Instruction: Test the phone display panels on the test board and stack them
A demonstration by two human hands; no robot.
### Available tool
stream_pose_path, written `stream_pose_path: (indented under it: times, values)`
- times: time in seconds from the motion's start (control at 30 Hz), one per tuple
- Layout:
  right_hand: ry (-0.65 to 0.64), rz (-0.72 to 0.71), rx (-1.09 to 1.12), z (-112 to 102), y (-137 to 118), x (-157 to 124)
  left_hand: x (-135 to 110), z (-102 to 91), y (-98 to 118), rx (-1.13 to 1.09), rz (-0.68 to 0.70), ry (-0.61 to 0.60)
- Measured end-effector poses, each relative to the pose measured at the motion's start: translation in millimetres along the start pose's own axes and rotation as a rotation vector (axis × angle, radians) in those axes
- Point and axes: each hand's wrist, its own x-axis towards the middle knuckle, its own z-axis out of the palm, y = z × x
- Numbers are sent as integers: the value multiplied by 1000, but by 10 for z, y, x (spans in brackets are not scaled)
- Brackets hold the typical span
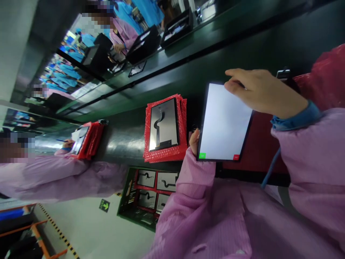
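A lit display screen (226,120), white with a small green box and a small red box in its lower corners, is tilted in front of me. My left hand (194,142) grips its left edge, the fingers partly hidden behind it. Over the screen's upper right corner is my right hand (256,88), fingers stretched out and holding nothing; whether it touches the glass I cannot tell. A blue wrist strap (299,117) circles that wrist. Left of the screen, an unlit display panel (164,126) with a black flex cable lies on stacked red bubble-wrap bags (183,144).
Below the bench (121,133) stands a green crate (126,196) with several panels. Red bubble wrap (329,77) is at the right, and a red mat (264,144) lies under the screen. A co-worker's sleeve (54,176) is at left, beside another red stack (93,140).
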Motion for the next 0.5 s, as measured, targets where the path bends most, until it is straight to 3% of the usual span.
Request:
stream_pose_path:
  times: [0.13,0.33,0.43,0.5]
  values:
    - [-79,42,76,25,111,75,-10,118,241,-205,-41,-57]
    - [-77,268,141,-22,251,135,-30,648,670,-285,0,-231]
    - [-103,310,167,-50,333,151,-16,769,677,-232,34,-292]
    - [-116,316,169,-65,388,161,-44,694,592,-172,93,-255]
